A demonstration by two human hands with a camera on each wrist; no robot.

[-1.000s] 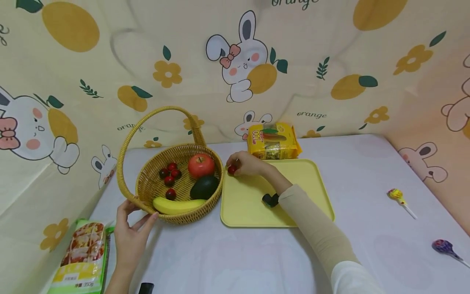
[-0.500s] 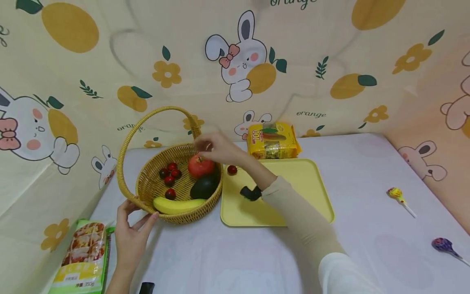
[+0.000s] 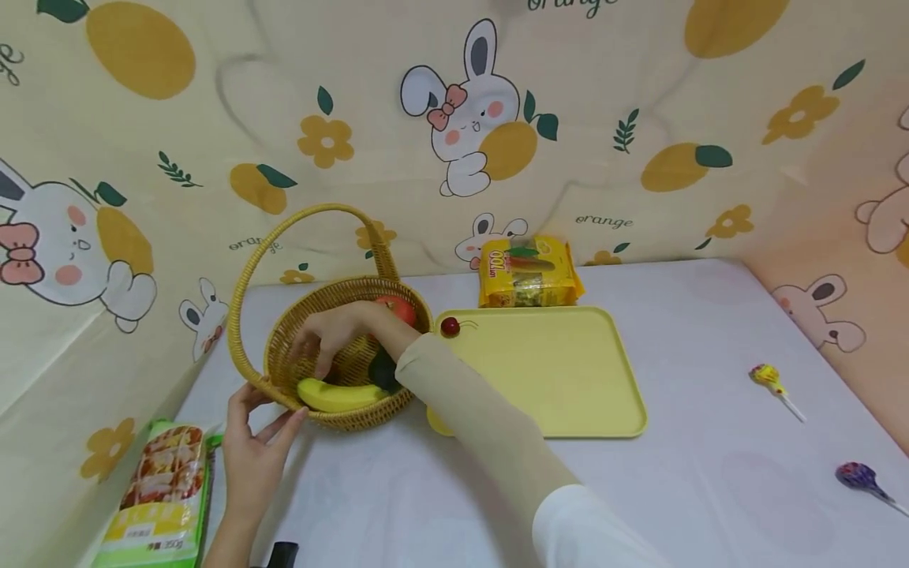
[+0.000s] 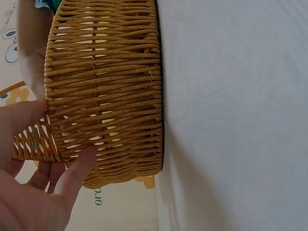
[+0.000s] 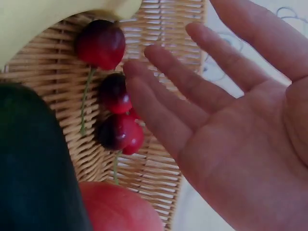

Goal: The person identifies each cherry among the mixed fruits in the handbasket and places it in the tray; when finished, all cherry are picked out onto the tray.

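Observation:
My left hand (image 3: 257, 450) grips the rim of the wicker basket (image 3: 348, 420) near the foot of its tall handle; the left wrist view shows fingers on the woven wall (image 4: 106, 82). Inside the basket, my right hand (image 3: 334, 331) hovers with loosely spread fingers, holding nothing. Beside those fingertips in the right wrist view lie several dark red cherries, among them a cherry (image 5: 101, 45) by the banana (image 3: 341, 396). A red apple (image 3: 400, 308) and a dark green avocado (image 3: 383, 371) are partly hidden by my right arm. One stemmed cherry (image 3: 450, 326) lies on the yellow tray (image 3: 568, 379).
Behind the tray stands a yellow snack bag (image 3: 529, 272). A yellow lollipop (image 3: 767, 377) and a purple lollipop (image 3: 857, 475) lie at the right. A green food packet (image 3: 159, 489) is at the left. Patterned cloth walls border the white table.
My right hand has let go of the cherry on the tray and moved left, over the apple, down into the basket. My left hand has kept its hold on the basket.

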